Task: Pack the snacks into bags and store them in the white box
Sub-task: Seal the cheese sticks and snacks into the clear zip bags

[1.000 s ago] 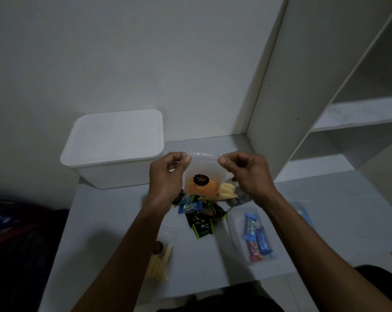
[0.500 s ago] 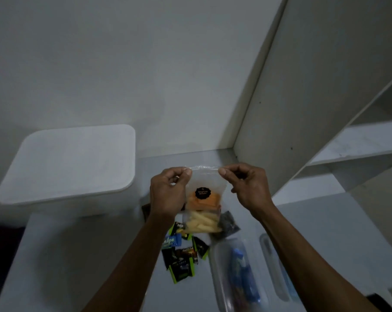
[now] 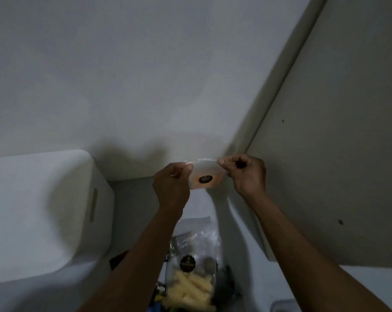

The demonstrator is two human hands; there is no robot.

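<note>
Clear bag [image 3: 205, 176] pinched at top corners by left hand [image 3: 171, 186] and right hand [image 3: 246, 174].

I hold a clear bag [image 3: 205, 180] by its top edge, my left hand [image 3: 171, 188] and right hand [image 3: 246, 174] pinching its corners, just right of the white box [image 3: 44, 210].

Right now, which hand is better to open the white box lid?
Left, probably. The left hand is nearer the white box; both it and the right hand pinch the snack bag.
</note>
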